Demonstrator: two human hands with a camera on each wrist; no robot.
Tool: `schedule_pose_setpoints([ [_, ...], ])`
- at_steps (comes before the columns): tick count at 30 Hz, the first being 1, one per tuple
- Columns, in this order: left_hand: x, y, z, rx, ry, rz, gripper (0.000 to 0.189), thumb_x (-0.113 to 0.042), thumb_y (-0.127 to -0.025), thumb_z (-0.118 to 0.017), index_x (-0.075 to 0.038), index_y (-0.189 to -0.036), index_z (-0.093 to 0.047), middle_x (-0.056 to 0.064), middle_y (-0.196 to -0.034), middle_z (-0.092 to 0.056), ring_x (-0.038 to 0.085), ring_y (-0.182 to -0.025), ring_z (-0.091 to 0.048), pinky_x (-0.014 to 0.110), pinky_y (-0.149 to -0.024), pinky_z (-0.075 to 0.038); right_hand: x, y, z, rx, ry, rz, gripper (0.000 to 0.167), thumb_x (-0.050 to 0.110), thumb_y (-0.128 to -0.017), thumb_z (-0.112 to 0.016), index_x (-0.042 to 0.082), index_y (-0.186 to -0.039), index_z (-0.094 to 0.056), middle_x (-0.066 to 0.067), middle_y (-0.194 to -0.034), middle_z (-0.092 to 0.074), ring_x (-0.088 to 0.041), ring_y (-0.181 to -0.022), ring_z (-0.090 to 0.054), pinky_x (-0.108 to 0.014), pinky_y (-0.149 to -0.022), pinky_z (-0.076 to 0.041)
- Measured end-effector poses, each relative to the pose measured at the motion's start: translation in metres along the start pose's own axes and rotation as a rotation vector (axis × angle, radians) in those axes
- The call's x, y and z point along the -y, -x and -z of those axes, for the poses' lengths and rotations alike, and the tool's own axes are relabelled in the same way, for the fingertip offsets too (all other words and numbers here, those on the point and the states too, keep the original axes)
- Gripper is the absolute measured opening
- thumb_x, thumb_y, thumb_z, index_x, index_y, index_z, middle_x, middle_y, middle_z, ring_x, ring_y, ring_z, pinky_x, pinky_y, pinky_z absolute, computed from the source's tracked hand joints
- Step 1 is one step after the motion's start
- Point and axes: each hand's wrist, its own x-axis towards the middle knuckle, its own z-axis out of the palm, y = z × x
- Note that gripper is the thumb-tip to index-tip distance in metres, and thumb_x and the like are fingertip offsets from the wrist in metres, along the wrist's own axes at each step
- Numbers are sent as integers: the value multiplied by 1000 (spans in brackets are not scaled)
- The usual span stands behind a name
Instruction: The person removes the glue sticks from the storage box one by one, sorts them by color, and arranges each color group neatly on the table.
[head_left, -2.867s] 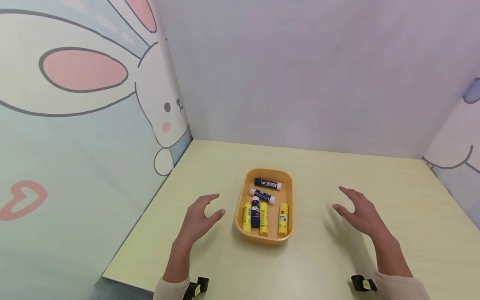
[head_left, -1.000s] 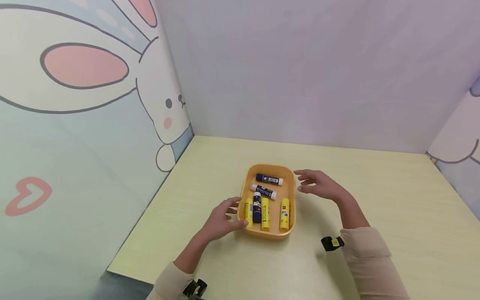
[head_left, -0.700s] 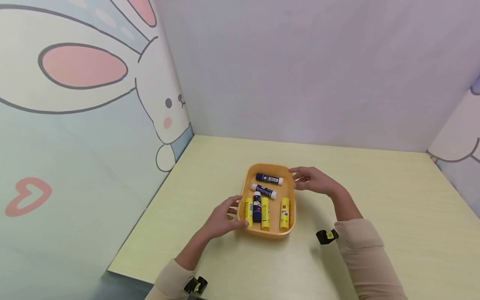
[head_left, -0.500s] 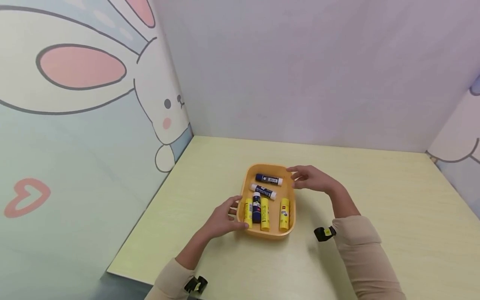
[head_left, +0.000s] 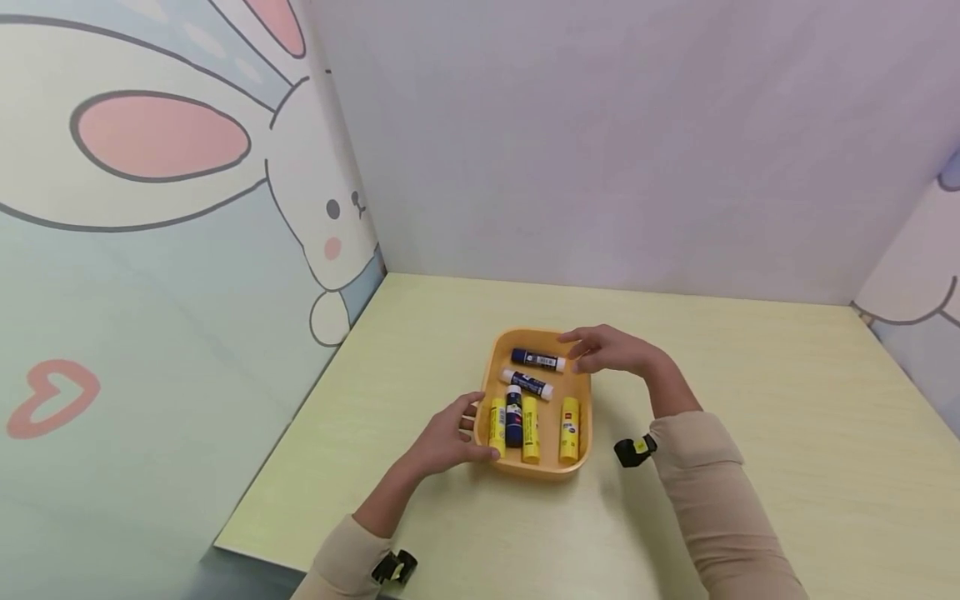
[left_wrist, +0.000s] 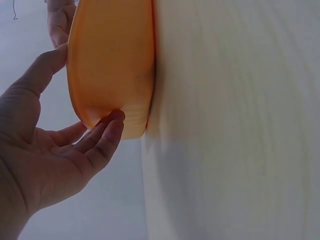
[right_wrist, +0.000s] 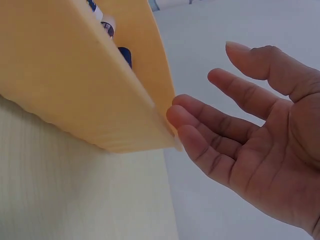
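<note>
An orange plastic basket [head_left: 550, 473] stands on the table, with glue sticks lying in it. Three are yellow, among them one yellow glue stick [head_left: 569, 429] by the right wall. Three are navy with white ends, including the far navy glue stick [head_left: 537, 360]. My left hand [head_left: 448, 437] rests at the basket's left side, thumb at the rim and fingertips against the outer wall, as the left wrist view shows. Over the far right rim reaches my right hand [head_left: 611, 348], fingers spread and nothing between them, close to the far glue stick's white end.
The pale yellow table [head_left: 720, 400] extends around the basket. A plain wall [head_left: 600, 150] rises along its far edge. To the left stands a wall [head_left: 172, 292] with a cartoon rabbit. Each wrist bears a small black camera [head_left: 635, 451].
Both hands have come in from beside the basket. The left now touches its side. The right has moved left over the far right rim. Basket and glue sticks look unmoved.
</note>
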Motion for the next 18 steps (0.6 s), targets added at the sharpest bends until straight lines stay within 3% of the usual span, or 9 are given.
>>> schedule_pose_setpoints([
  [8, -3, 0, 2, 40, 8, 16, 88, -26, -71, -81, -13, -143, -32, 10, -119, -51, 25, -102, -53, 39, -84, -48, 9, -15, -1, 59, -13, -100, 66, 30, -85, -66, 3, -139, -40, -24, -128, -48, -29, -110, -52, -48, -91, -43],
  [18, -3, 1, 1, 52, 10, 17, 90, -25, -72, -81, -12, -145, -30, 11, -119, -51, 25, -102, -53, 39, -83, -49, 7, -33, -5, 124, -52, -135, 57, 18, -86, -66, 6, -137, -44, -22, -130, -48, -26, -110, -54, -43, -91, -44],
])
